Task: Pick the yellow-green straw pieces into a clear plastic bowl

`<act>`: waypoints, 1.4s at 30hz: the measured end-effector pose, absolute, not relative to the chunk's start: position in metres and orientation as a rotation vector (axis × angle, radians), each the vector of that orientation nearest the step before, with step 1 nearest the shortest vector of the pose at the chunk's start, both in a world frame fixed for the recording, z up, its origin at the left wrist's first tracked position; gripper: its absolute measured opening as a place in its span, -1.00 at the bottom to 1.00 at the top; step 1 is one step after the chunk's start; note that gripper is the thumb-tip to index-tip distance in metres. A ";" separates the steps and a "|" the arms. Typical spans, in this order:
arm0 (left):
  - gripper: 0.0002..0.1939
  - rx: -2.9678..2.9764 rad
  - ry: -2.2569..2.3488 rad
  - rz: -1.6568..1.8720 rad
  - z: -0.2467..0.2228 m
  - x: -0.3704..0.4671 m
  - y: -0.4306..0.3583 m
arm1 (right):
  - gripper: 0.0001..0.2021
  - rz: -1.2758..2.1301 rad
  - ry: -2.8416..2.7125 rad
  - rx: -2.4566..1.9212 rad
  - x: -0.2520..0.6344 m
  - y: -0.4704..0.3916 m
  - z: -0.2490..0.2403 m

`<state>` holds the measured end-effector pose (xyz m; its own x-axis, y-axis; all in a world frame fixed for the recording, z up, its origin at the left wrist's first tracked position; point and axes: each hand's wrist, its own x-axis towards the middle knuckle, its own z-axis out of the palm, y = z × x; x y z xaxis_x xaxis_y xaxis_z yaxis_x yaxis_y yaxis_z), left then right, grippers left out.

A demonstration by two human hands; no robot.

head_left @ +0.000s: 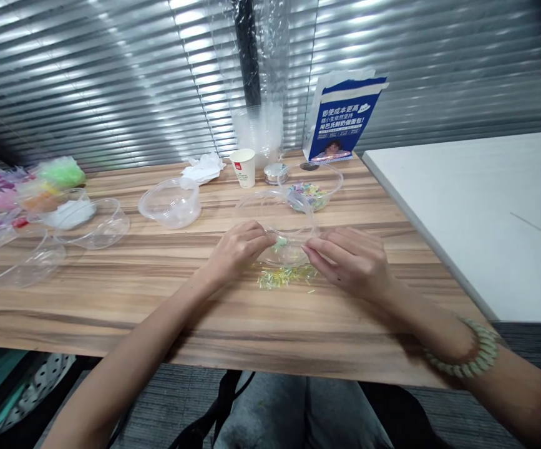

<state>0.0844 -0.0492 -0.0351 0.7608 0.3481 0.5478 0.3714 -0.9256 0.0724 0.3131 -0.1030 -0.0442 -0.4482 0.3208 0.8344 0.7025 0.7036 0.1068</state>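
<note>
My left hand (243,247) reaches over the near left side of a clear plastic bowl (293,251). Its fingertips are pinched together close to a few green bits (281,241) seen in or through the bowl. On the right side of the same bowl, my right hand (355,257) also has thumb and fingers closed in a pinch. What either pinch holds, if anything, is too small to make out. Just in front of the bowl lies a loose pile of short yellow-green tube beads (283,277). Behind it stands another clear bowl with multicoloured tube beads (308,196).
Clear bowls (171,209) stand to the left, with bagged colourful materials (59,173) beyond. Along the back are crumpled tissue (203,168), a paper cup (243,168), a round tin (275,174), stacked plastic cups (263,134) and a blue-and-white bag (345,118). A white table (485,212) adjoins at right.
</note>
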 end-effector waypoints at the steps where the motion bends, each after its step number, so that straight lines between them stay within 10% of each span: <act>1: -0.84 -2.904 -0.587 -0.893 -0.034 0.084 -0.049 | -0.94 -0.556 -2.053 -0.785 0.313 -0.103 -0.045; 42: -0.84 -3.364 -0.967 -0.570 -0.033 0.091 -0.059 | -0.94 -0.538 -1.783 -1.065 0.320 -0.099 -0.038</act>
<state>0.0913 -0.0588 -0.0332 0.8076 0.5599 0.1852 0.4331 -0.7763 0.4581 0.3198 -0.0986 -0.0379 -0.1632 0.4267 0.8895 0.8473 0.5225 -0.0952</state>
